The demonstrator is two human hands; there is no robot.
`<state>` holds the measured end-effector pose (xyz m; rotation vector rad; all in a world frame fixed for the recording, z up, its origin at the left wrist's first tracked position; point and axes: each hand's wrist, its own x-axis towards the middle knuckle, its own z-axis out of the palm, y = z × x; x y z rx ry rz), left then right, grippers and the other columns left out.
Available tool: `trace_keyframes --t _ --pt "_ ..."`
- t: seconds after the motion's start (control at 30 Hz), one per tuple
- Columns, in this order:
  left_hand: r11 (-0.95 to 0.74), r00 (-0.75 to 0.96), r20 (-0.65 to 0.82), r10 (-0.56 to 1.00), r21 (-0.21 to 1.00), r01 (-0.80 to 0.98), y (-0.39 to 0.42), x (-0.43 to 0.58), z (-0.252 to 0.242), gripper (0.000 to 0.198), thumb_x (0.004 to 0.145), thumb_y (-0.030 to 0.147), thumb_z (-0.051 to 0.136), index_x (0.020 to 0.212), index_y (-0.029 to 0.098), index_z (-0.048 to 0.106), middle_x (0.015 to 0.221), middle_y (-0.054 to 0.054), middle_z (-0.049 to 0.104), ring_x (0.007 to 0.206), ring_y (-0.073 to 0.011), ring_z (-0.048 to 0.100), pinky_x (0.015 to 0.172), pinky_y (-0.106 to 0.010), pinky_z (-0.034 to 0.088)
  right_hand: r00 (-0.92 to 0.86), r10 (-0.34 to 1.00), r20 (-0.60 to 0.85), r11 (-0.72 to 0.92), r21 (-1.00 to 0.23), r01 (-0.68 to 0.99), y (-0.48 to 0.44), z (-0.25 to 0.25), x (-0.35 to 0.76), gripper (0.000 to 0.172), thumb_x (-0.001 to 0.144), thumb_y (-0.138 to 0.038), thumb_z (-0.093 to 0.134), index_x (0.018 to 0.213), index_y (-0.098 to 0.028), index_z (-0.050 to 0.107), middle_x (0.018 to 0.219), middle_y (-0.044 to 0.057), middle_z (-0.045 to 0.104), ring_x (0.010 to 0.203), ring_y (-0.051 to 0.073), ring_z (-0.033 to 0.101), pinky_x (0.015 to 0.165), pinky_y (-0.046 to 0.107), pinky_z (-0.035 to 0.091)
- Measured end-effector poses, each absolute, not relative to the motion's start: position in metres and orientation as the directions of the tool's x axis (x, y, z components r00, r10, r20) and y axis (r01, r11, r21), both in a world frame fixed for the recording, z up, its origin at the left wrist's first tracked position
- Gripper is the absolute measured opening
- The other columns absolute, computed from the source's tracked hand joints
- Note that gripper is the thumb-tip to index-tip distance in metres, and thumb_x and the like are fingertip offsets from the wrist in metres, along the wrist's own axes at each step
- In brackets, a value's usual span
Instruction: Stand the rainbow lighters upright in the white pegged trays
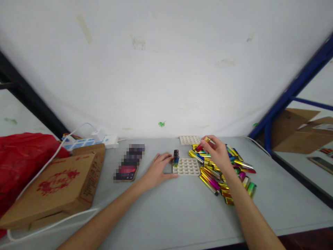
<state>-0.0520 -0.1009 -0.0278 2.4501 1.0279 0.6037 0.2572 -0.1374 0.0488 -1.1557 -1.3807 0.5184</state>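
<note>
My right hand (216,151) pinches a red-and-gold lighter (199,147) between thumb and fingers, above a loose heap of shiny lighters (212,178) in gold, blue, magenta and green. At the left side of a white tray with round holes (187,167), my left hand (159,169) rests with thumb and fingers apart. Its thumb lies by the near corner, while the fingertips come close to a few dark-topped lighters (176,159) upright in the left column. Whether those fingertips touch them I cannot tell.
Against the wall lies a second white holed tray (189,140). A phone (130,163), partly pixelated, is left of my left hand. Farther left are a cardboard box (57,184), a red bag (26,163) and a power strip (109,141) with white cables. A blue frame post (291,90) stands right.
</note>
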Motion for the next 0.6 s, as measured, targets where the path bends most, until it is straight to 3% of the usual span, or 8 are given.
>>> trace_keyframes --t 0.13,0.2,0.27,0.4,0.5,0.6 --pt "-0.642 0.637 0.232 0.735 0.539 0.544 -0.102 -0.053 -0.026 0.082 0.095 0.063 0.093 0.163 0.026 0.066 0.173 -0.018 0.062 0.163 -0.0397 0.056 0.146 -0.065 0.024 0.255 0.946 0.202 0.244 -0.959 -0.147 -0.136 0.045 0.234 0.062 0.071 -0.068 0.106 0.086 -0.026 0.062 0.080 -0.002 0.075 0.077 0.019 0.076 0.083 0.035 0.067" --pt "-0.639 0.639 0.227 0.735 0.546 0.541 -0.103 -0.053 -0.026 0.083 0.096 0.064 0.092 0.164 0.026 0.065 0.173 -0.018 0.061 0.164 -0.0394 0.055 0.146 -0.065 0.023 0.207 0.974 0.089 0.150 -0.941 -0.302 -0.137 0.044 0.226 0.071 0.061 -0.058 0.113 0.077 -0.026 0.053 0.084 -0.002 0.078 0.085 0.021 0.081 0.091 0.037 0.069" --pt "-0.638 0.641 0.222 0.735 0.548 0.541 -0.103 -0.052 -0.026 0.082 0.096 0.064 0.092 0.164 0.026 0.065 0.173 -0.018 0.061 0.164 -0.0391 0.055 0.146 -0.065 0.023 0.155 0.988 0.028 0.086 -0.920 -0.382 -0.139 0.043 0.219 0.067 0.058 -0.053 0.115 0.081 -0.026 0.059 0.090 -0.001 0.080 0.089 0.021 0.083 0.094 0.038 0.070" --pt "-0.647 0.644 0.228 0.730 0.537 0.542 -0.103 -0.052 -0.027 0.080 0.097 0.063 0.091 0.163 0.027 0.065 0.173 -0.017 0.062 0.164 -0.0384 0.056 0.146 -0.064 0.023 0.020 0.999 0.028 0.033 -0.940 -0.340 -0.143 0.039 0.205 0.062 0.068 -0.055 0.109 0.115 -0.028 0.078 0.104 0.001 0.082 0.092 0.022 0.081 0.088 0.037 0.068" --pt "-0.649 0.644 0.230 0.730 0.529 0.547 -0.102 -0.052 -0.028 0.081 0.097 0.065 0.090 0.164 0.027 0.064 0.173 -0.016 0.062 0.164 -0.0386 0.056 0.147 -0.063 0.024 -0.106 0.991 0.077 0.051 -0.973 -0.226 -0.146 0.036 0.196 0.055 0.082 -0.066 0.098 0.112 -0.024 0.079 0.087 0.000 0.077 0.081 0.019 0.073 0.079 0.033 0.062" --pt "-0.651 0.647 0.228 0.728 0.527 0.546 -0.102 -0.053 -0.028 0.082 0.097 0.067 0.090 0.164 0.027 0.064 0.173 -0.017 0.062 0.164 -0.0384 0.056 0.147 -0.063 0.024 -0.181 0.980 0.084 0.052 -0.983 -0.176 -0.147 0.035 0.190 0.060 0.087 -0.077 0.089 0.109 -0.025 0.073 0.077 -0.004 0.069 0.061 0.013 0.056 0.059 0.027 0.048"
